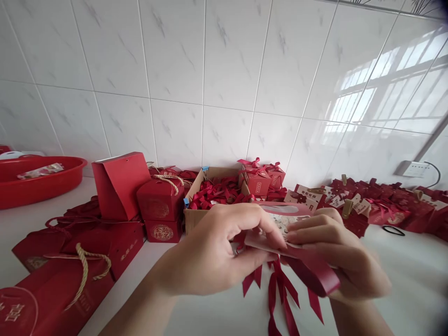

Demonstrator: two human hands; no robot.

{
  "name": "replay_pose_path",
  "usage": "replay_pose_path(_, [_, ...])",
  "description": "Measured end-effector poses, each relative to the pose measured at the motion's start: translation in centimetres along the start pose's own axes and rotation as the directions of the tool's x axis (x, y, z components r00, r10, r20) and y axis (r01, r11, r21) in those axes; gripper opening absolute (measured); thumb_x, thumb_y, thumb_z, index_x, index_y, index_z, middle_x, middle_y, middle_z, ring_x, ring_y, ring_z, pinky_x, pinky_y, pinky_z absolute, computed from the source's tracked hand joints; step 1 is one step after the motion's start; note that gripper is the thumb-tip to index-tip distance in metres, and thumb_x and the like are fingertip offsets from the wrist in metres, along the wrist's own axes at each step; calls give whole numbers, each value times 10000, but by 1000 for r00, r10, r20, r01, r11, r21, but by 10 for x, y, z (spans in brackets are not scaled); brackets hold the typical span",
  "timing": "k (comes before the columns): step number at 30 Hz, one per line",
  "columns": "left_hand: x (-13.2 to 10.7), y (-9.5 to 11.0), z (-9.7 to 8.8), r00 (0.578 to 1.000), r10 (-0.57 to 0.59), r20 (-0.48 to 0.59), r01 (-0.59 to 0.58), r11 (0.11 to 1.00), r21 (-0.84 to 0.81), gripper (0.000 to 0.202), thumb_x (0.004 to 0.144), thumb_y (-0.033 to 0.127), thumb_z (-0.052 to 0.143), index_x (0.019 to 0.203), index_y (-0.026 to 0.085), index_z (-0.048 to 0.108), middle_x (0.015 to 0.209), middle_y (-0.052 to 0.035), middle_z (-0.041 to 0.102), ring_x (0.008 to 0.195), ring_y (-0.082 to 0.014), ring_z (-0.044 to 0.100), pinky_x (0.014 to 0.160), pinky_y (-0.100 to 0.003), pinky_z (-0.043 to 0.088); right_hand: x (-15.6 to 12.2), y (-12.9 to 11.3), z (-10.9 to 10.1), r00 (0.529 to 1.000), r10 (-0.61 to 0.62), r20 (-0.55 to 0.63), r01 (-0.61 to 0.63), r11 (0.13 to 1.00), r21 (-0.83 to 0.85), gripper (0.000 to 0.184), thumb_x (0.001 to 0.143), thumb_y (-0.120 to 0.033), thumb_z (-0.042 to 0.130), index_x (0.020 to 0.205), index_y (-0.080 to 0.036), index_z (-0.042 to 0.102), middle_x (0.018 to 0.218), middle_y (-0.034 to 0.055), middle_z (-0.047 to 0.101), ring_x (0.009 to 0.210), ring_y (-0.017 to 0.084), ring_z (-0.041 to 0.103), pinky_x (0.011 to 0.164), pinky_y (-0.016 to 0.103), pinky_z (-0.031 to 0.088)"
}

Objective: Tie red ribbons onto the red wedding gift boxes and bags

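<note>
In front of me a small red and cream patterned gift box (280,221) is held between my two hands, partly hidden by them. My left hand (210,249) pinches its near edge between thumb and fingers. The fingers of my right hand (338,252) are bent over its patterned face, with the thumb out of sight. A wide dark red ribbon (311,273) loops out from beneath the right fingers. Several narrower red ribbon tails (280,291) with notched ends hang below the hands. How the ribbon is fixed to the box is hidden.
Behind my hands, a cardboard box (196,219) is full of red ribbon bows. Red gift boxes (159,200) with gold cord stand at the left, near a red basin (70,184). More small boxes (399,207) crowd the right, by a black loop (394,231). A tiled wall (227,70) closes the back.
</note>
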State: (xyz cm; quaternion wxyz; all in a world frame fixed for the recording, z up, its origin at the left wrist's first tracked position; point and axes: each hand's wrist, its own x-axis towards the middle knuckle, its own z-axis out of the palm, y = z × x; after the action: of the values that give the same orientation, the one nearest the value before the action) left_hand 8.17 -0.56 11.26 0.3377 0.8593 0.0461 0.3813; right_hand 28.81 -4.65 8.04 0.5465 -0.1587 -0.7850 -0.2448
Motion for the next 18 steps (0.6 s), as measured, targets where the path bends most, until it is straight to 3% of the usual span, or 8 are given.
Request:
replay_pose_path(5, [3, -1, 3, 984, 177, -21, -173, 978, 114, 177, 828, -17, 600, 888, 124, 689, 861, -25, 645, 854, -74, 617, 773, -164, 514, 7, -2, -6, 997, -81, -3, 79, 984, -159, 71, 887, -151, 561, 857, -192, 611, 740, 38, 720, 685, 197, 702, 564, 334, 465])
replay_pose_path(10, [5, -3, 6, 958, 286, -30, -280, 950, 137, 210, 815, -55, 583, 889, 102, 701, 868, -56, 608, 855, -102, 609, 780, -214, 525, 4, -6, -5, 998, 24, -58, -31, 993, -113, 98, 872, -190, 595, 962, -226, 604, 730, 22, 725, 663, 205, 705, 586, 354, 487])
replay_pose_path(13, [5, -5, 7, 950, 310, -22, -304, 942, 142, 274, 795, -94, 562, 887, 125, 700, 889, -53, 606, 867, -110, 616, 785, -226, 535, -3, -4, 0, 993, 28, -114, -43, 990, -134, 144, 834, -204, 637, 973, -243, 628, 711, 8, 710, 639, 205, 691, 564, 357, 482])
replay_pose_path(18, [4, -7, 6, 945, 326, -16, -319, 933, 165, 371, 758, -136, 522, 871, 172, 696, 943, -50, 609, 967, -148, 630, 846, -262, 551, -9, 1, 3, 988, -92, -125, 67, 980, -188, 116, 777, -153, 649, 837, -251, 668, 752, -6, 701, 679, 191, 681, 557, 348, 470])
